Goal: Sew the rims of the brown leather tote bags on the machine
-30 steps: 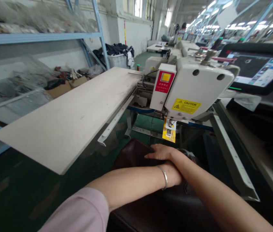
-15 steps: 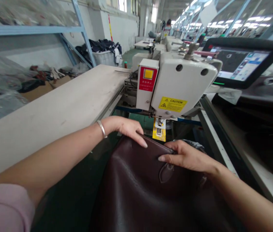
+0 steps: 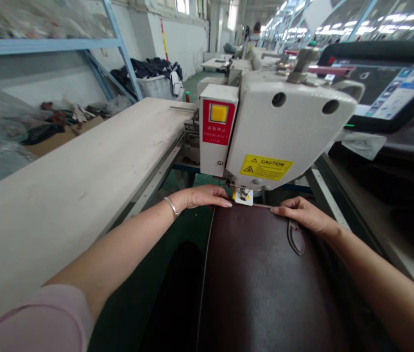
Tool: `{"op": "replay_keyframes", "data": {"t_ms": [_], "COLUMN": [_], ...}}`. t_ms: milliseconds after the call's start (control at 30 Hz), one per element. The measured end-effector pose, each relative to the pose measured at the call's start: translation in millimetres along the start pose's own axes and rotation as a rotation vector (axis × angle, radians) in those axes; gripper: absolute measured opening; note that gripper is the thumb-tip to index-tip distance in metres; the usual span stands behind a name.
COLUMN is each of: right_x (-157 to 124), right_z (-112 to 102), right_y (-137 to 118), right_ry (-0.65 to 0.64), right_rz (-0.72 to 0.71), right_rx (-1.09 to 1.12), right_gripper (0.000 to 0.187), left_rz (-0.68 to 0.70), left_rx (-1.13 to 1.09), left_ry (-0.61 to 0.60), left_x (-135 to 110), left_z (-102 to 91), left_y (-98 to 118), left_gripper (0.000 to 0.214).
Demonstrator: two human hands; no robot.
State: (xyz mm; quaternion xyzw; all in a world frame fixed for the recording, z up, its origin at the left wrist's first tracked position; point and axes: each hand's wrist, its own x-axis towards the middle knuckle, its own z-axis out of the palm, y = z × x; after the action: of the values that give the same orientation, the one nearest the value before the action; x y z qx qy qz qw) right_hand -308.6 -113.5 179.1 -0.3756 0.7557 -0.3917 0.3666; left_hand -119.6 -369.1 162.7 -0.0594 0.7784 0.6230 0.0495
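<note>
A dark maroon leather bag (image 3: 258, 274) lies stretched in front of me with its top edge under the head of a white sewing machine (image 3: 284, 127). My left hand (image 3: 203, 197) grips the bag's top edge at the left of the needle area, fingers closed along it. My right hand (image 3: 304, 215) holds the same edge at the right, just above a small leather tab (image 3: 295, 237). A silver bangle (image 3: 171, 207) sits on my left wrist. The presser foot (image 3: 242, 194) is between my two hands.
A long pale worktable (image 3: 67, 186) runs along the left. Blue shelving (image 3: 45, 44) with bagged goods stands behind it. A touchscreen (image 3: 394, 88) is mounted at the right. The machine carries a red emergency-stop panel (image 3: 217, 121). Dark cloth lies in a bin (image 3: 155, 78) at the back.
My arms have uncrossed. Both hands moved the bag forward, so its top edge now lies under the machine head, with the hands spread to either side of the needle.
</note>
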Motion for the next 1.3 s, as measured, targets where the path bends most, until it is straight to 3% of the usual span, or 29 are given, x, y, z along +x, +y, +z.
{"op": "replay_keyframes", "data": {"t_ms": [133,267,700,967,1100,1200,1300], "right_x": [22.9,35.4,42.0,41.4,43.1,43.9,44.6], "right_z": [-10.5,-15.9,-21.2,-20.8,-21.8,-22.5,-23.2], "right_y": [-1.2,4.7,12.7,13.3,16.2,16.7,14.5], "right_ry": [0.032,0.060,0.105,0.117,0.104,0.101,0.096], "right_rz": [-0.005,-0.002,-0.034,-0.034,-0.049,-0.059,-0.069], "right_rx": [0.042,0.085,0.047,0.056,0.048,0.038,0.013], "right_gripper": [0.057,0.056,0.042,0.042,0.042,0.044,0.045], "left_rz": [0.146,0.089,0.058,0.099,0.184,0.228,0.230], "left_rx": [-0.236,-0.336,-0.306,-0.337,-0.323,-0.256,-0.134], "left_ry": [0.097,0.099,0.132,0.095,0.042,0.005,0.063], "left_x": [14.0,14.5,10.0,8.4,8.5,7.0,6.1], "left_z": [-4.7,-4.9,-1.3,0.3,1.2,5.3,12.3], "left_y": [-10.5,-17.1,-12.3,-10.3,-11.0,-10.2,-8.6], "left_gripper": [0.043,0.049,0.047,0.051,0.048,0.058,0.079]}}
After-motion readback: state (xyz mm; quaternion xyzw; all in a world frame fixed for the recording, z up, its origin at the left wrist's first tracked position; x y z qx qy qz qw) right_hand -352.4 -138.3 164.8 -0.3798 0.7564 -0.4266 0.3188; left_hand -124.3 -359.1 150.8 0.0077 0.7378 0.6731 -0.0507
